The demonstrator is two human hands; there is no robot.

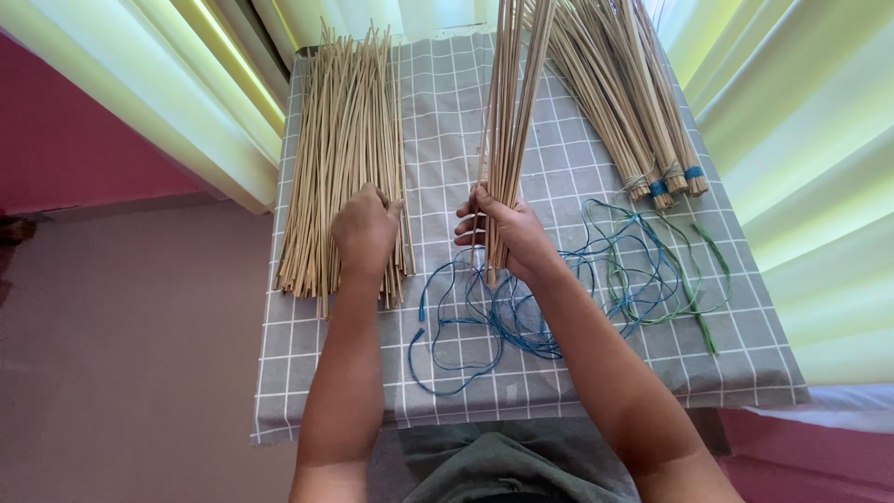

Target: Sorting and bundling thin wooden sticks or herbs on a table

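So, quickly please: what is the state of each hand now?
Left hand: closed over the loose pile of sticks.
Right hand: closed, holding a bunch of sticks.

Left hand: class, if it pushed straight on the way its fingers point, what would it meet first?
The left hand already rests on the loose pile of sticks; straight ahead it would likely just meet more of that pile.

Brightness: high, even daylight.
Source: through the pale curtains (pixel 801 121) at the top and both sides.
Glare: curtain folds wash out yellow-white.
Shadows: soft, faint under the forearms.
Focus: sharp centre.
Distortion: wide-angle stretching towards the edges.
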